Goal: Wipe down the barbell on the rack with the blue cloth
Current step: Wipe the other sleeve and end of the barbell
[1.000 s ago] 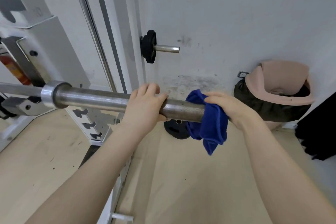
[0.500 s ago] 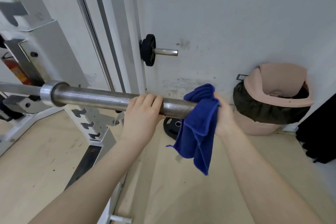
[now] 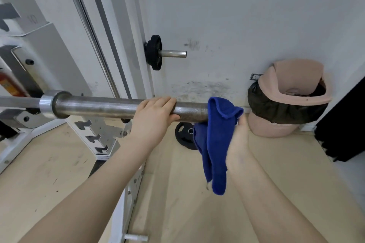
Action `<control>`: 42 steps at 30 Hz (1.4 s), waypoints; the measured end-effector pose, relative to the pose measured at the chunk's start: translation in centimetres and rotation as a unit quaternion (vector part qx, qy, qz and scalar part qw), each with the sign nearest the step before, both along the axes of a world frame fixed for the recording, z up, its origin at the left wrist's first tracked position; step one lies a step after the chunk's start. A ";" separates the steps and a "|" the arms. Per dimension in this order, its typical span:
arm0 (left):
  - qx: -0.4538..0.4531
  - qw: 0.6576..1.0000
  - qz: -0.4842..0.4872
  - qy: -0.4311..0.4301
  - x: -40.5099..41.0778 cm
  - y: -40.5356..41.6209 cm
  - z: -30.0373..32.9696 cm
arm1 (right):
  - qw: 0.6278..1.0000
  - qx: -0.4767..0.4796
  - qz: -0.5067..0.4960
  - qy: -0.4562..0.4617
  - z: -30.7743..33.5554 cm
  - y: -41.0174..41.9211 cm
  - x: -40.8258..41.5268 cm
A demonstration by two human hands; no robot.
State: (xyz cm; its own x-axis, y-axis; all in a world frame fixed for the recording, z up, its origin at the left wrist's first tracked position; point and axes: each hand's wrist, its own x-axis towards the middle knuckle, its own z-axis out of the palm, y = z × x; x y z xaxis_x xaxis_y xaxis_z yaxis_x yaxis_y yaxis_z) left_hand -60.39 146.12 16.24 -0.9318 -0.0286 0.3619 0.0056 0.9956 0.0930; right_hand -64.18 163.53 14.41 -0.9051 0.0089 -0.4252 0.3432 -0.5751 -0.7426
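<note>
Both hands are kept at the grey steel barbell sleeve [image 3: 110,107]. It is gripped by the left hand [image 3: 156,116], fingers pressed together over its top, beside the blue terry cloth [image 3: 215,136]. The cloth has been turned from over the sleeve's end to its underside by the right hand [image 3: 238,142], whose fingers are hidden. End-wiping appears under way.

This is a gym, a small weight room: a steel barbell [image 3: 102,107] rests across a white squat rack [image 3: 92,130] at 9 o'clock, 1 black weight plate [image 3: 156,52] sits on a storage peg at 12 o'clock (another plate [image 3: 184,135] lies on the pale floor), by scuffed white walls.
</note>
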 end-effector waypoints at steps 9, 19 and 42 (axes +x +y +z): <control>-0.004 0.999 -0.028 -0.022 -0.1 -0.4 0.6 | 0.985 0.123 -0.119 0.036 -0.1 -2.0 3.7; -0.013 0.998 -0.055 -0.031 0.0 -1.0 1.2 | 0.797 0.506 -0.074 0.321 2.7 -3.6 2.8; 0.083 0.995 -0.062 -0.009 -0.6 -2.7 0.5 | 0.488 0.784 0.041 0.381 1.4 -8.6 0.1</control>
State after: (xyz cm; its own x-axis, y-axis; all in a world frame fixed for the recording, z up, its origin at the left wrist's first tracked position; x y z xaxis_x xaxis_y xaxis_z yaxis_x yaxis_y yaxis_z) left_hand -61.00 143.38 16.77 -0.9382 0.0289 0.3449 0.1244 0.9580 0.2582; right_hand -64.13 154.93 15.82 -0.8198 -0.2666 0.5068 -0.4018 0.8983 -0.1776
